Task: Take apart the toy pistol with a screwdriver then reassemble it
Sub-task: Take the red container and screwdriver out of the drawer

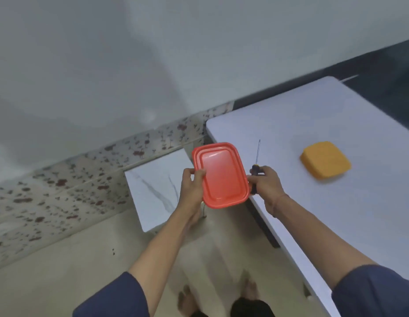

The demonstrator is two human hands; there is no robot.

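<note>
An orange-red plastic tray or lid is held in the air between both hands, over the floor at the left edge of the white table. My left hand grips its left rim. My right hand pinches its right rim and also holds a screwdriver, thin metal shaft pointing up and away, dark handle with a yellow band in the fist. A yellow-orange box lies upside down on the table to the right. No toy pistol is visible.
A white marble-pattern slab leans against the speckled wall base to the left. A dark table leg runs under the table edge. My bare feet stand on the beige floor below.
</note>
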